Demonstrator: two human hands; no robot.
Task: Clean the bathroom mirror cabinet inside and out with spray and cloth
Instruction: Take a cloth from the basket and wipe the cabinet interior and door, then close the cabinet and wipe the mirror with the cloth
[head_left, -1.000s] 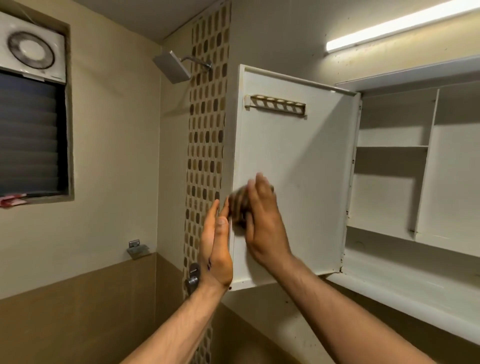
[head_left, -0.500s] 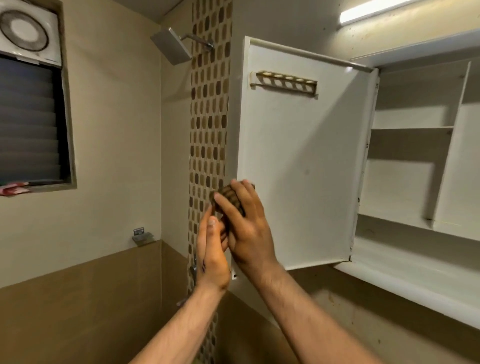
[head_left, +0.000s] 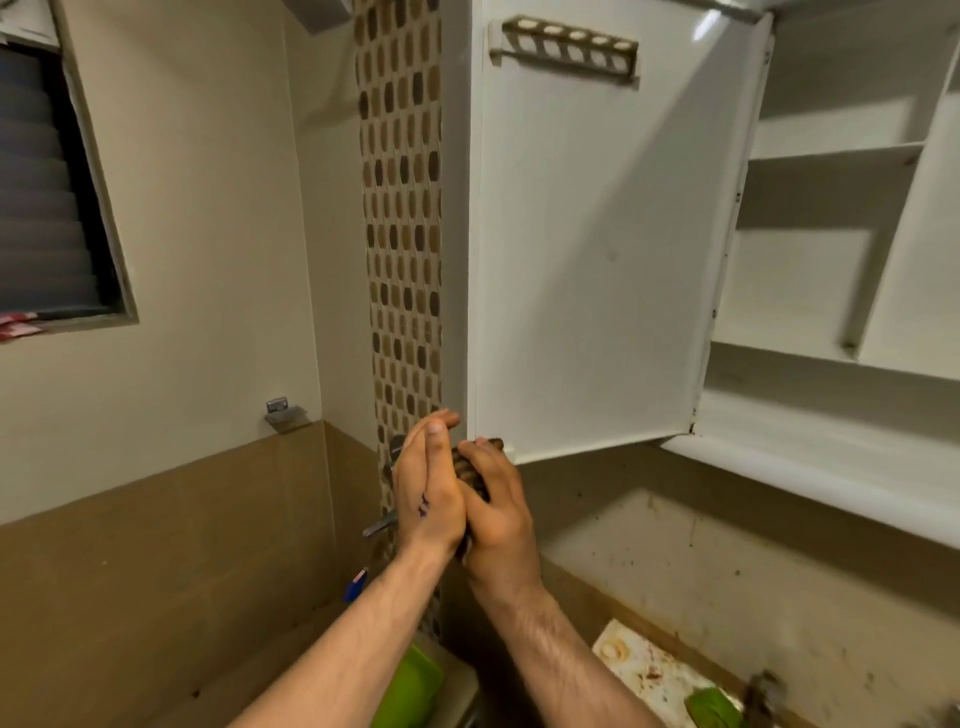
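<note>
The white cabinet door (head_left: 597, 249) hangs open, its inner face toward me, with a small holed rack (head_left: 563, 47) near its top. My right hand (head_left: 498, 514) is shut on a dark striped cloth (head_left: 467, 470) just below the door's lower left corner. My left hand (head_left: 428, 488) is held flat, fingers straight, pressed against the cloth and the right hand at the door's outer edge. The open cabinet (head_left: 852, 260) with white shelves fills the right side. No spray bottle is in view.
A mosaic tile strip (head_left: 402, 234) runs down the wall left of the door. A louvred window (head_left: 47, 208) is at far left. Below are a stained wall (head_left: 727, 571), a stained white surface (head_left: 644, 670), green items (head_left: 410, 686) and a blue-capped object (head_left: 356, 584).
Both hands with the cloth have slid down the door's left edge from mid-height to its bottom corner. The view has tilted downward, bringing the things below the cabinet into sight.
</note>
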